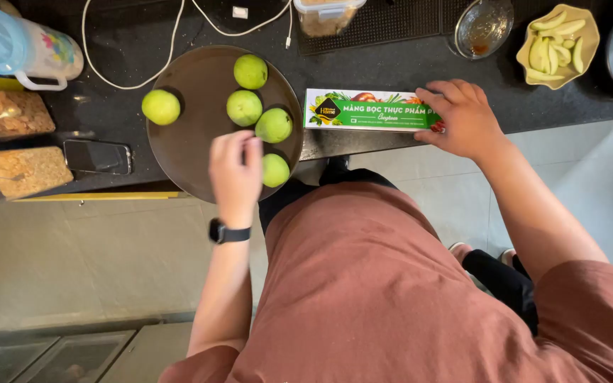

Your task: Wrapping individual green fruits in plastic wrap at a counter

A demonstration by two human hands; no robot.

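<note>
The left hand [235, 174] rests over the near edge of a round dark tray [186, 135] on the black table [391, 67]. Its fingers are bent down onto the tray and it holds nothing that I can see. Four green fruits sit on the tray: one at 12 o'clock [250, 71], one in the middle [243, 107], one at 3 o'clock [274, 125] and one at 5 o'clock [275, 170], just beside the left hand. A fifth green fruit [160, 106] sits at the tray's 9 o'clock edge.

The right hand [462, 117] lies flat and open on the right end of a long green and white box [363, 110], which lies on the table at 3 o'clock from the tray.

A yellow bowl of cut fruit slices [555, 42] is at 1 o'clock from the box. A dark phone [97, 156] lies at 9 o'clock from the tray, near tubs of brown food [26, 170]. A white cable [129, 78] curls at 11 o'clock
</note>
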